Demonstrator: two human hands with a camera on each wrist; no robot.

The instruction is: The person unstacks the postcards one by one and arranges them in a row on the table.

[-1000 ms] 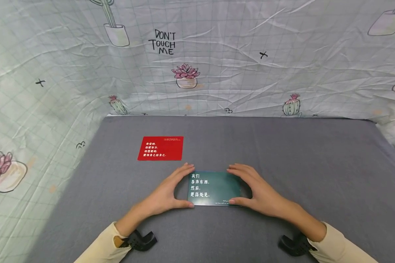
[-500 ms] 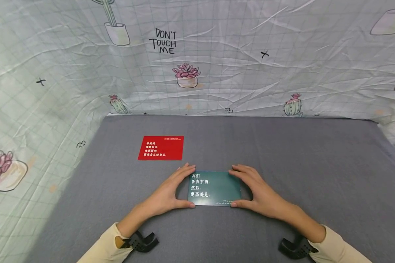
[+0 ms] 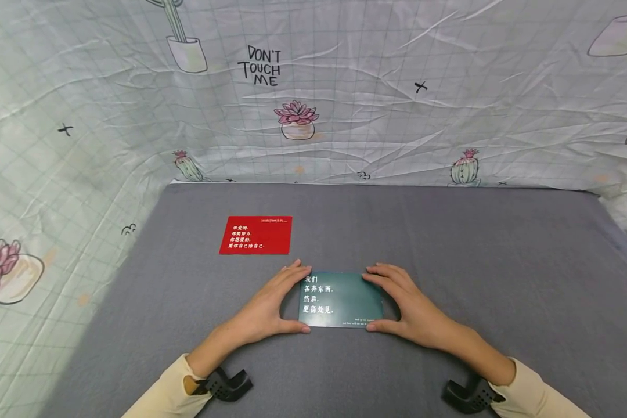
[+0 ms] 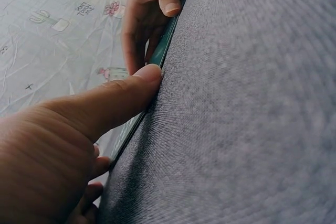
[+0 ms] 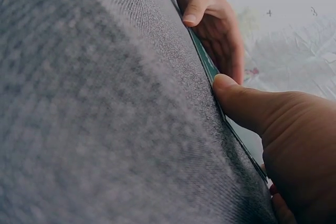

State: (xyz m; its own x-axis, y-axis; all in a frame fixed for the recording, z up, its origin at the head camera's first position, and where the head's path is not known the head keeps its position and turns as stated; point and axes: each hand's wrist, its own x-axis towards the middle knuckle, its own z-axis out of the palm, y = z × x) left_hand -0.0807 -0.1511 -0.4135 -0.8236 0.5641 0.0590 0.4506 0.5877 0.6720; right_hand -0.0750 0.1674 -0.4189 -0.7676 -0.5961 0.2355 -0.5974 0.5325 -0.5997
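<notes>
A green card (image 3: 342, 299) with white writing lies flat, or almost flat, on the grey cloth in the middle of the head view. My left hand (image 3: 263, 310) spans its left end, thumb at the near edge and fingertips at the far edge. The right hand (image 3: 415, 307) grips the right end in the same way. In the left wrist view the left thumb (image 4: 123, 95) touches the card's near edge, and the card shows as a thin green strip. The right wrist view has the right thumb (image 5: 239, 98) on that same edge.
Up and to the left of the green card, a red card (image 3: 256, 235) with white writing lies flat on the grey cloth (image 3: 475, 249). A pale curtain (image 3: 345, 87) printed with cacti hangs behind the table and along its left side.
The right hand has shifted slightly to the right along the green card, so more of its small print shows. The left hand, the green card and the red card look nearly unmoved.
</notes>
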